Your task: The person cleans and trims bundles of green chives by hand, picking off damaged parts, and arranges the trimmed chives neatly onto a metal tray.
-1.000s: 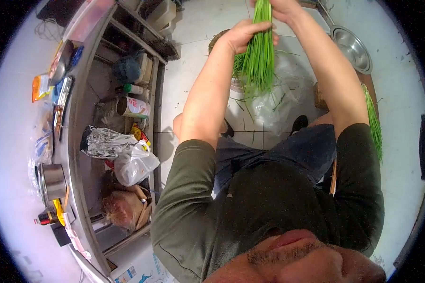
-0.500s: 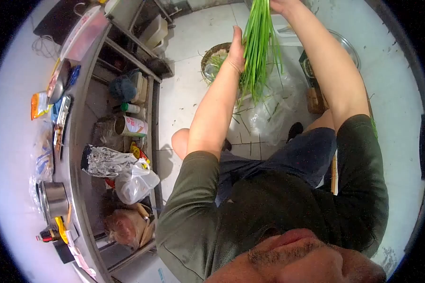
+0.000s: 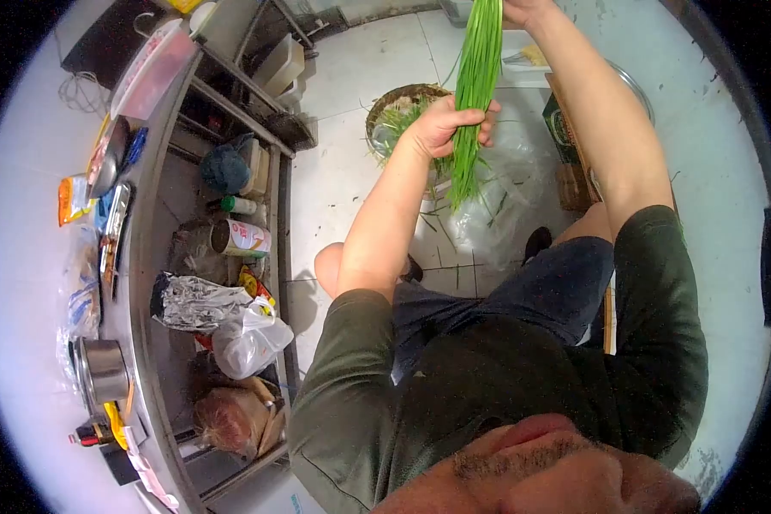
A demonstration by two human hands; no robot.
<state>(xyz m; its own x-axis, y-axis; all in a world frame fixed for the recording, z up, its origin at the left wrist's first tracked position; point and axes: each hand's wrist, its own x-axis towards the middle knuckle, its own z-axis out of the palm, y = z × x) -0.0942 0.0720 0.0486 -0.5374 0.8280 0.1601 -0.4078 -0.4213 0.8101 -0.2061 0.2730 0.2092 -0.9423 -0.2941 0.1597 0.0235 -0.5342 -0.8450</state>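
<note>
A long bunch of green chives [image 3: 478,77] hangs in front of me, its lower tips pointing down toward the floor. My left hand [image 3: 450,127] is wrapped round the lower part of the bunch, thumb across the front. At the top edge of the view, my right hand [image 3: 527,12] grips the upper end; its fingers are partly cut off by the frame. Below the bunch a clear plastic bag [image 3: 522,201] lies crumpled on the tiles. Behind my left hand stands a round brown basket [image 3: 373,120] with green scraps in it.
Along the left runs a metal rack [image 3: 158,343], with a steel pot [image 3: 105,370] on top and a tin can [image 3: 242,238] and white plastic bag [image 3: 253,343] lower down. A white tray [image 3: 522,79] and green box [image 3: 558,127] sit near my right forearm. Loose green bits lie on the floor.
My left hand was flat and upright beside the chives, thumb up; now its fingers are closed round them, slightly lower. The right hand still holds the top end.
</note>
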